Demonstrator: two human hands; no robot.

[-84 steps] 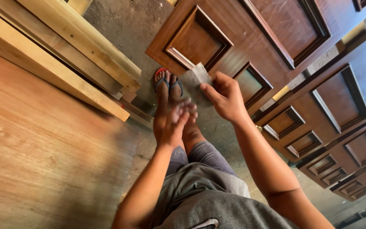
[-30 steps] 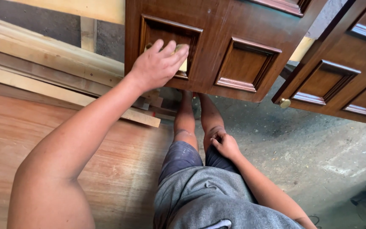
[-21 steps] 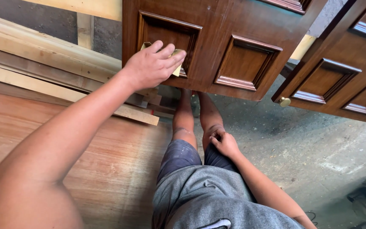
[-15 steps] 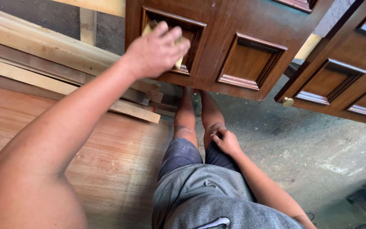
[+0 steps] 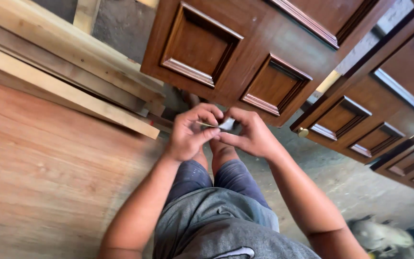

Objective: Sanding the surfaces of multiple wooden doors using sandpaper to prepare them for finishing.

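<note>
Both hands meet in the middle of the view, above the person's knees, and share a small folded scrap of pale sheet (image 5: 225,125), likely sandpaper, though it is too small and blurred to be sure. The left hand (image 5: 190,134) curls around its left end, thumb and bent fingers pinching it, and the right hand (image 5: 250,134) pinches the right end between thumb and forefinger, so both grips are closed on the scrap and neither is loose. The scrap sits just in front of the near lower edge of a dark brown panelled door (image 5: 259,52) that leans across the far side of the scene; the hands are close to the door but touch no part of it. Two recessed panels with raised moulding lie just beyond the fingers. To the right, more panelled doors (image 5: 384,110) of the same brown lean in a row, well apart from the hands. To the left, pale timber planks (image 5: 68,72) lie stacked along the edge of a broad reddish plywood sheet (image 5: 49,182) that fills the near left. The person wears grey shorts (image 5: 216,225), and the bare legs run out below the hands toward the door's foot. Grey concrete floor (image 5: 341,187) shows on the right.
</note>
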